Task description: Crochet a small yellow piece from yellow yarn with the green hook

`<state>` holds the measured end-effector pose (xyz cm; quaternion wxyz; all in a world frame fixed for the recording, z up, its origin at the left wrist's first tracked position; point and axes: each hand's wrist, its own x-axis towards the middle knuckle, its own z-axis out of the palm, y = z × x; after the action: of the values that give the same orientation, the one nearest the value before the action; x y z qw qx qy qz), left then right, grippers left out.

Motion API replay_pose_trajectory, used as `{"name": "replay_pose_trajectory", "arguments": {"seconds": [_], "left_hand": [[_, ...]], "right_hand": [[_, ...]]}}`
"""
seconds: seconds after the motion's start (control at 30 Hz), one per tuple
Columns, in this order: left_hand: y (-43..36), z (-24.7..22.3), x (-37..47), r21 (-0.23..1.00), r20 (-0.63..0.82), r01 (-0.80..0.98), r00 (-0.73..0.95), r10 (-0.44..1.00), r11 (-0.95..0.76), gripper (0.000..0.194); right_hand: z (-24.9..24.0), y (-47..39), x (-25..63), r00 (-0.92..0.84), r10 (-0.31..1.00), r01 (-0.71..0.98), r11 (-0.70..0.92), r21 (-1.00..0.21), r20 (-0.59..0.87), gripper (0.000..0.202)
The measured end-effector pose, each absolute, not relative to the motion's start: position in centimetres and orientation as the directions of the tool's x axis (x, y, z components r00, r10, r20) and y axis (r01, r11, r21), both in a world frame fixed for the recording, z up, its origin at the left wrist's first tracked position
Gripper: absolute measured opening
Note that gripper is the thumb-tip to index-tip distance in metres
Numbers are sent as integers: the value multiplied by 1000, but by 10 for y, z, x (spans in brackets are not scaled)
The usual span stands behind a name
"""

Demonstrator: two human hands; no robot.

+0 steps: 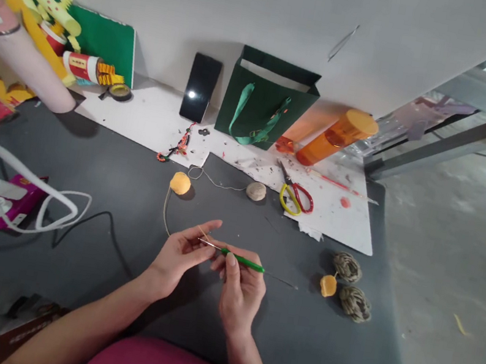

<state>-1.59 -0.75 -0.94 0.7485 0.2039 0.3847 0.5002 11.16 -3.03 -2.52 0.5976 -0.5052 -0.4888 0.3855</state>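
Note:
My right hand (240, 293) is closed round the green handle of a crochet hook (248, 262), whose thin metal shaft points left. My left hand (176, 261) pinches yarn between thumb and fingers, with the index finger raised and a fine strand (204, 233) by it. The hook's tip meets the left fingertips; any stitches there are too small to make out. From behind the left hand a strand runs up towards a yellow crocheted piece or ball (180, 183). Further right lies a beige yarn ball (256, 191) with a loose thread trailing left.
Red-and-yellow-handled scissors (296, 198) lie on white board (334, 222). Two grey-green yarn bundles (347, 266) and a small yellow piece (327, 285) sit at right. Behind stand a phone (201, 88), green paper bag (265, 102) and orange bottle (336, 138). White cables (66, 205) loop at left.

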Motion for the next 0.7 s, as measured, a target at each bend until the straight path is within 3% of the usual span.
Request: {"name": "replay_pose_trajectory", "arguments": {"seconds": [0.17, 0.27, 0.5, 0.7], "left_hand": [[-8, -9, -15, 699, -367, -614, 132, 921, 367, 67], [-8, -8, -16, 618, -390, -659, 216, 895, 429, 74], [-7, -13, -17, 507, -408, -719, 286, 867, 476, 72], [-6, -15, -17, 502, -417, -720, 285, 863, 480, 64]], "right_hand": [[-25, -31, 114, 127, 869, 352, 411, -841, 478, 17], [-25, -30, 113, 89, 826, 393, 485, -781, 557, 22], [-23, -34, 110, 248, 906, 278, 273, -921, 343, 14], [-18, -32, 108, 294, 890, 236, 284, -929, 347, 11]]}}
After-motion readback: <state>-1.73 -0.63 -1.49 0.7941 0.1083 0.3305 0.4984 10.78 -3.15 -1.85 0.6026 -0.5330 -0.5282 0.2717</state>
